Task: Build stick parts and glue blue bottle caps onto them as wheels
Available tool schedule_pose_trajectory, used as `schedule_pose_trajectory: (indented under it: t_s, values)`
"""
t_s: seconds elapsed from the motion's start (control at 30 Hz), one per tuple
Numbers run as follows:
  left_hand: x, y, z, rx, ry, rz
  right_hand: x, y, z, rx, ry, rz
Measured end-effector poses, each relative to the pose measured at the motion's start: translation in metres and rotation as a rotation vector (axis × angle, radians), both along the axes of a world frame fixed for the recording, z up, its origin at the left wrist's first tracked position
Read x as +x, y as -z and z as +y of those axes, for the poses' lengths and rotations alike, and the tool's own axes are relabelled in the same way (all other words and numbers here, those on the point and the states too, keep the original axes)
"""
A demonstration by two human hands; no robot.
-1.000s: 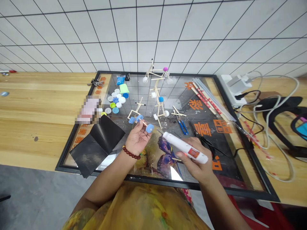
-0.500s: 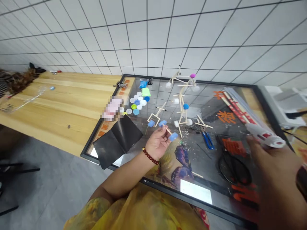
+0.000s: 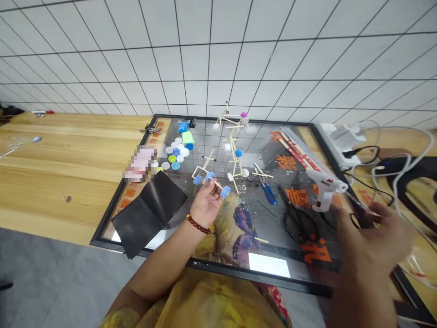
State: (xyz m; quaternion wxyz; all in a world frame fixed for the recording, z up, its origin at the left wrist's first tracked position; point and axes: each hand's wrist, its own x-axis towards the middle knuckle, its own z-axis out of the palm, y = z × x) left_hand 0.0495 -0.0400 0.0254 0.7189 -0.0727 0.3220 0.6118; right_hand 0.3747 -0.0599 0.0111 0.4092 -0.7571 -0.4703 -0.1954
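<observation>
My left hand (image 3: 207, 206) pinches a short stick with blue caps (image 3: 225, 191) at its ends, over the glass-topped panel. Just beyond it lies a small stick frame (image 3: 202, 169) with another blue cap at its near corner. At the right, my right hand (image 3: 375, 232) is blurred, with fingers spread around a thin clear glue stick at the back of the white glue gun (image 3: 322, 189); whether it grips the stick is unclear. Stick models with white wheels stand behind, one with a blue cap (image 3: 238, 153), one with a magenta cap (image 3: 243, 114).
Bottle caps (image 3: 175, 152) and black sheets (image 3: 150, 212) lie on the left. Blue-handled pliers (image 3: 269, 192) and black scissors (image 3: 297, 218) rest right of centre. A power strip (image 3: 334, 141) with white and black cables stands at the right edge. A tiled wall rises behind.
The view has turned right. My right hand has come off the glue gun's body and is now behind it, fingers spread near the glue stick. My left hand still holds the capped stick.
</observation>
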Motion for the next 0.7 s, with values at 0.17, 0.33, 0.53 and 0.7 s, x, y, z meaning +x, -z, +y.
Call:
schedule_pose_trajectory:
  t_s: [0.17,0.33,0.53,0.7]
  values:
    - [0.001,0.0,-0.001,-0.004,0.023,0.023,-0.1,-0.024,-0.033,-0.008,-0.656,0.084]
    - [0.008,0.007,-0.004,0.157,0.068,0.301,-0.15,-0.041,0.007,-0.287,-0.999,0.512]
    - [0.01,0.01,-0.005,0.349,0.077,0.559,-0.149,-0.044,0.041,-0.681,-1.147,0.982]
    - [0.011,0.012,-0.005,0.452,0.15,0.599,-0.157,-0.043,0.039,-0.77,-1.19,1.082]
